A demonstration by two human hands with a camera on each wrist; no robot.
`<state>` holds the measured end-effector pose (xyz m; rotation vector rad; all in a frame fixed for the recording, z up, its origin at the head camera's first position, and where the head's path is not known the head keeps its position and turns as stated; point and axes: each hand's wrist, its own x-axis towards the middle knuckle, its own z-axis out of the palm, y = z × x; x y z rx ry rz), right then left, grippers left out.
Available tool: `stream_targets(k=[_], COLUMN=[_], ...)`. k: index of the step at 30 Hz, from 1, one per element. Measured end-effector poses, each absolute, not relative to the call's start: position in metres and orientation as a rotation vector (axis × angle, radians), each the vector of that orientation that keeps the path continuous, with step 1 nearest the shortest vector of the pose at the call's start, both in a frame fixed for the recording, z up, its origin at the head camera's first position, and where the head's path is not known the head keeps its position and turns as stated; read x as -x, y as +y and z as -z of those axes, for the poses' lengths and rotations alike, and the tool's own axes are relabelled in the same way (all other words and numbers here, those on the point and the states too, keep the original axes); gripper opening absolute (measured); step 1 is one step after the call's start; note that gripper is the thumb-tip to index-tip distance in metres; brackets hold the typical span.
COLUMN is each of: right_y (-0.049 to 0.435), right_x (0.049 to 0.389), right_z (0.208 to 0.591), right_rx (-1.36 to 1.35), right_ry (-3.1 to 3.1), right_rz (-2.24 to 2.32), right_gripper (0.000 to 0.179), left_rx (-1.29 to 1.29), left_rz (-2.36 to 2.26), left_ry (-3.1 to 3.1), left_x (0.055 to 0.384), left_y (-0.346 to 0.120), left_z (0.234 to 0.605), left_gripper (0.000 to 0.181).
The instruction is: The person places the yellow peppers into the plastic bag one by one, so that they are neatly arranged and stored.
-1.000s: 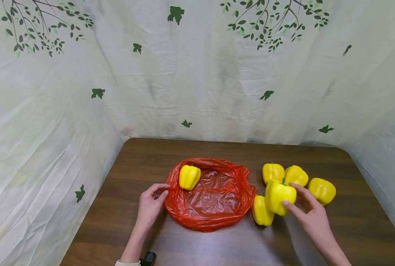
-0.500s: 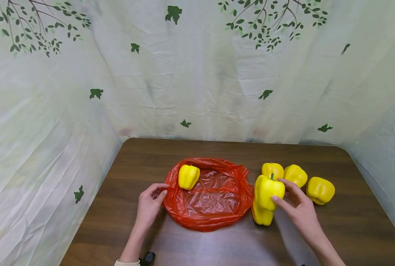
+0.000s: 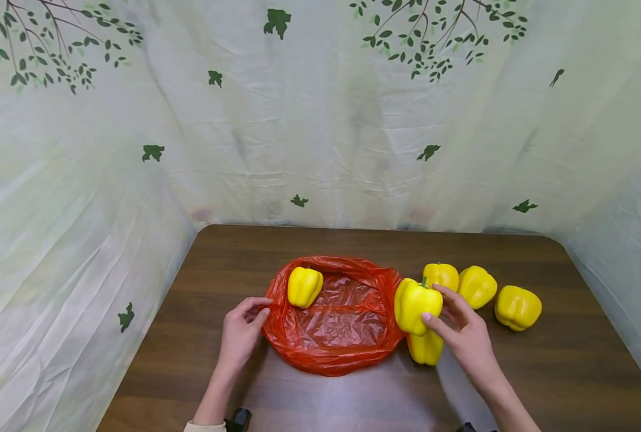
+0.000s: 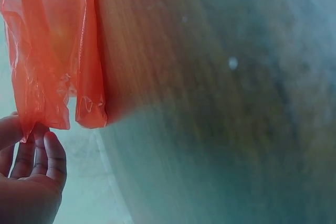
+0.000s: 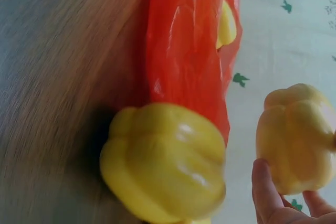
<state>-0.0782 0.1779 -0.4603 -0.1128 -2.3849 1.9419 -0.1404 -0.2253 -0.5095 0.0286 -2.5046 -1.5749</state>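
Observation:
A red plastic bag [image 3: 347,360] lies with its mouth spread wide on the table, one yellow bell pepper [image 3: 305,287] inside at its left. My left hand [image 3: 240,332] pinches the bag's left edge between thumb and fingers, as the left wrist view confirms. A second yellow bell pepper [image 3: 416,307], stem up, is held in my right hand [image 3: 463,332] by thumb and fingertips. It overlaps the bag's right rim in the head view and is raised off the table in the right wrist view. Below it a further bell pepper [image 3: 425,349] rests against the bag's right side.
Several more yellow bell peppers stand right of the bag: one bell pepper [image 3: 442,276] at the back, a bell pepper [image 3: 477,287] beside it, and another bell pepper [image 3: 518,308] farther right. A leaf-printed curtain [image 3: 331,150] hangs behind the wooden table [image 3: 234,252].
My right hand has carried its bell pepper leftward, from over the other peppers to the bag's right rim. The left hand keeps its pinch on the bag.

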Motion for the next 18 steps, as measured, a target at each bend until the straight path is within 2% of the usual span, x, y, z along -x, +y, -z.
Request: stream_targets(k=[18], right_y=[0.152], right_x=[0.094], right_z=[0.463], right_rx=[0.065], right_ry=[-2.311], right_rz=[-2.120], right_gripper=[0.061], left_rx=[-0.017], left_rz=[1.575], left_ry=[-2.492], left_x=[0.138], left_y=[-0.226], left_z=[0.507], left_gripper=[0.018])
